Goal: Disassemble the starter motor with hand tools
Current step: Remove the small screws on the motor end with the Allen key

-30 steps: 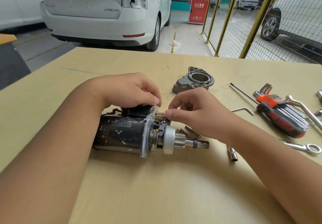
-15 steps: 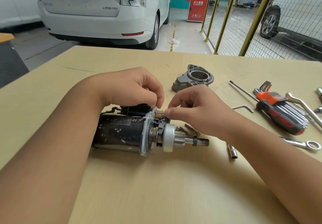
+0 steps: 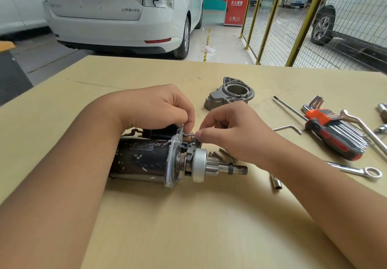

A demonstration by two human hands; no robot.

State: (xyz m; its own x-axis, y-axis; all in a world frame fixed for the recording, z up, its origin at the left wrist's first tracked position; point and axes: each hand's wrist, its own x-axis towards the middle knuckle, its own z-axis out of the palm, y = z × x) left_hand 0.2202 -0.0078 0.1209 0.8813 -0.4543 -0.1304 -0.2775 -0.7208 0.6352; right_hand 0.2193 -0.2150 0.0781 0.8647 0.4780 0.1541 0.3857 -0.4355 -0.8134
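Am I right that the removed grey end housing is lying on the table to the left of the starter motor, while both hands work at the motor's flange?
Not quite: in the head view the grey end housing lies beyond and to the right of the starter motor, not left. The rest holds: the left hand and right hand both work at its flange.

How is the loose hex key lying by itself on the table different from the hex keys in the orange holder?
The loose hex key lies bare and alone on the table, nearer the right hand; the hex key set is bundled side by side in an orange and black holder. The loose one shows its bent end plainly; the set's bent ends fan out together. Both are silver L-shaped metal keys.
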